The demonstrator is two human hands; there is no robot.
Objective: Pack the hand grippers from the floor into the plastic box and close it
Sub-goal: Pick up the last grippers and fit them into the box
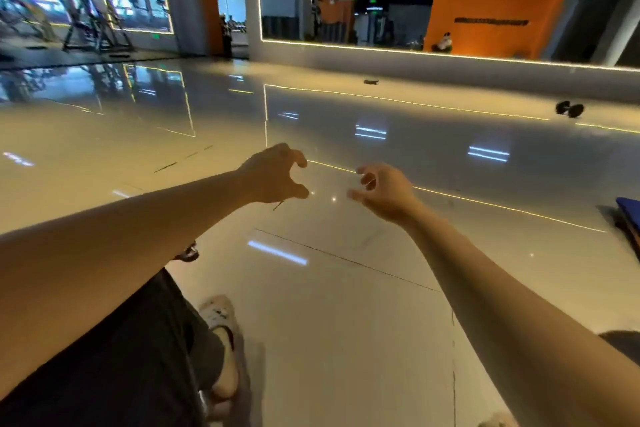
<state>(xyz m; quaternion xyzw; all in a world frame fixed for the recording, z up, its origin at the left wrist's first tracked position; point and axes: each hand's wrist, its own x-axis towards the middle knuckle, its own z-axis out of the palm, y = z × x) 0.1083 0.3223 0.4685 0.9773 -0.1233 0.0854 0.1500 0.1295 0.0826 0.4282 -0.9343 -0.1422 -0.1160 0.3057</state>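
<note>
1. Floor [346, 322] – glossy tile, bare between the two outstretched arms; no plastic box in view.
2. Left hand [273, 177] and right hand [384, 191] – both raised ahead, fingers curled but apart, holding nothing.
3. Dumbbell [569, 109] lies far off to the right.
4. Small dark object with a metal ring [188, 251], just under the left forearm – possibly a hand gripper, cannot confirm. If so, left hand is nearer; it lies back toward the body.

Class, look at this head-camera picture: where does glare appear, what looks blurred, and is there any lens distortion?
Head view: ceiling lights glare off the glossy floor; the left hand, right hand and far dumbbell are soft with blur; the wide-angle lens bends the lit mirror edge.
</note>
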